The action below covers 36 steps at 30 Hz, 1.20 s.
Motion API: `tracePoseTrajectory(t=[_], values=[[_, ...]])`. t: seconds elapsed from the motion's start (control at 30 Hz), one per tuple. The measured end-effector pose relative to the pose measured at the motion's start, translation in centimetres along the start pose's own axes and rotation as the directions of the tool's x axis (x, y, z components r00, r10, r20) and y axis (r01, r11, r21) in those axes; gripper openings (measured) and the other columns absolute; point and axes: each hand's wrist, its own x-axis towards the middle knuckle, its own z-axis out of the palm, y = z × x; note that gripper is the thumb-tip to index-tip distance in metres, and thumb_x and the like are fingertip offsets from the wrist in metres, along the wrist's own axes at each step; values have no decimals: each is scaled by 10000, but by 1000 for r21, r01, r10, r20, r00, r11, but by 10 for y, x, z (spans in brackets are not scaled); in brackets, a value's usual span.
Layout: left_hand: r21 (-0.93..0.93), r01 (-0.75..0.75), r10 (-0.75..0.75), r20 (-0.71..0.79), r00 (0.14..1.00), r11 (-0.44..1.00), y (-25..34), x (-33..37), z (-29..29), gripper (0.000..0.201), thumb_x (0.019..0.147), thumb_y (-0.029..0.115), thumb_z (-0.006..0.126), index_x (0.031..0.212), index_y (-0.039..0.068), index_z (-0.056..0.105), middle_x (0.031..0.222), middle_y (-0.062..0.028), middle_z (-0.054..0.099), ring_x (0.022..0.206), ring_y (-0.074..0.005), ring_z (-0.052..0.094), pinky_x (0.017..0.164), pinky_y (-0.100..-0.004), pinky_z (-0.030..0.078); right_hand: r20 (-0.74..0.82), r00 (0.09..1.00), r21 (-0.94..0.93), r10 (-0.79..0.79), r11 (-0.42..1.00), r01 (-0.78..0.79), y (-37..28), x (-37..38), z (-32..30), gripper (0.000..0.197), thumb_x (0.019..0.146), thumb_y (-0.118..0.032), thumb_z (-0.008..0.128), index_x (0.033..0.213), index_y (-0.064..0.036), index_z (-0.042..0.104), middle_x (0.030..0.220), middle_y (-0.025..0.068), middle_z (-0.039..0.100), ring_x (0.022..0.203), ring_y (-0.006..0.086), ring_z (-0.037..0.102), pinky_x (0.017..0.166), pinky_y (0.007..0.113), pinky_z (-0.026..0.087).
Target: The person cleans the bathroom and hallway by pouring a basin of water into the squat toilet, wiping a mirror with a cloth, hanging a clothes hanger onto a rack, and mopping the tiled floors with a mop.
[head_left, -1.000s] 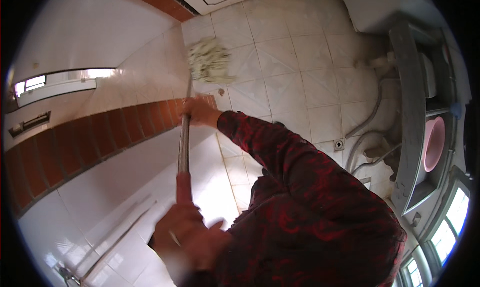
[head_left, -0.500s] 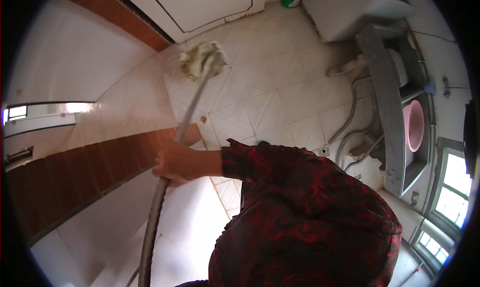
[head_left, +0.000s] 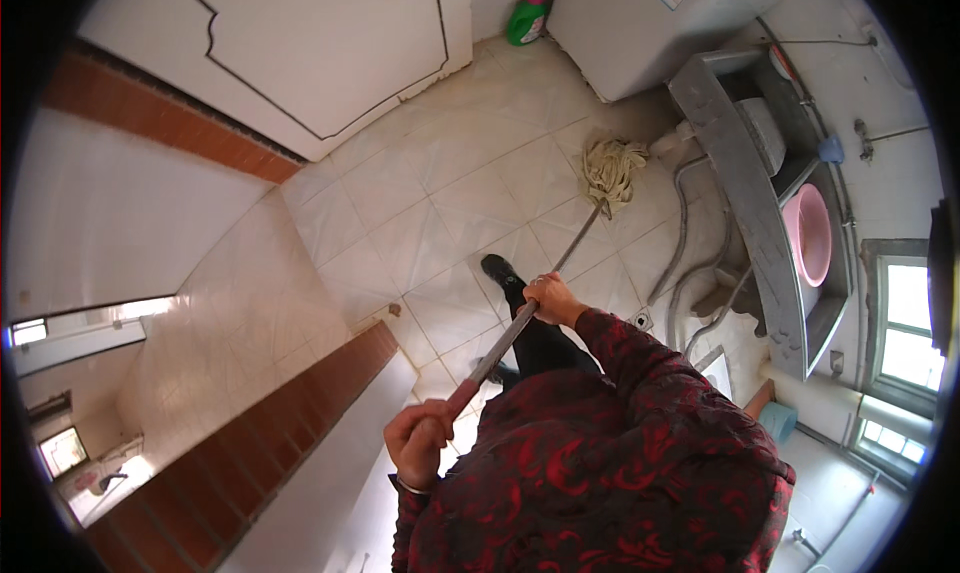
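Left of the grey trough (head_left: 742,208), the long mop (head_left: 505,343) slants toward it, probably light and stiff along its shaft (head_left: 578,241). The strand head (head_left: 612,171), near the trough, looks soft, heavier if wet. The right hand (head_left: 553,300), nearer the trough, grips mid-shaft; the left hand (head_left: 417,441), farther off, clasps the red sleeve (head_left: 462,397), seemingly a sound hold.

The floor (head_left: 490,178) is covered in pale square tiles. A stringy mop head (head_left: 612,171) rests on it near grey hoses (head_left: 681,223). A black shoe (head_left: 499,270) stands on the tiles; a green bottle (head_left: 525,23) stands beside a white appliance (head_left: 630,38).
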Motion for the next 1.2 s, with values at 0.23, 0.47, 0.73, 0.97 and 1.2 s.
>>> tracePoseTrajectory(t=[0.23,0.47,0.73,0.97,1.2], values=[[454,102,75,-356,931,885,39,82,-8,135,804,37,530,888,-43,598,785,-88,609,687,-129,562,660,-250,463,212,976,41,-56,998,48,17,76,-9,179,629,-293,680,695,-142,611,713,70,597,790,259,591,755,431,387],[524,369,-49,-526,849,768,47,108,-51,155,843,105,540,899,-28,596,828,-43,594,741,-125,583,691,-230,455,485,865,179,-130,983,47,3,119,-27,352,654,-455,701,732,-115,654,744,92,632,801,279,616,856,527,384],[350,444,-242,-490,837,825,-5,121,-95,271,855,217,516,806,-34,604,763,-100,565,607,-204,588,463,-304,513,328,940,-90,-94,987,130,29,146,-67,183,672,-335,653,666,-154,630,651,48,605,690,244,613,731,427,396],[375,359,-306,-194,932,855,-82,270,4,273,889,196,507,765,-25,610,594,-46,558,490,-112,516,467,-251,405,162,974,-363,158,927,-90,191,161,-132,121,631,-239,630,678,-127,620,702,78,602,816,263,589,773,421,411],[660,200,-261,-7,965,724,-87,315,107,230,857,253,545,902,47,636,549,-92,548,459,-154,533,444,-298,401,66,947,-441,316,860,-256,257,163,-166,138,670,-244,624,733,-122,627,736,64,590,840,252,570,759,408,408]])
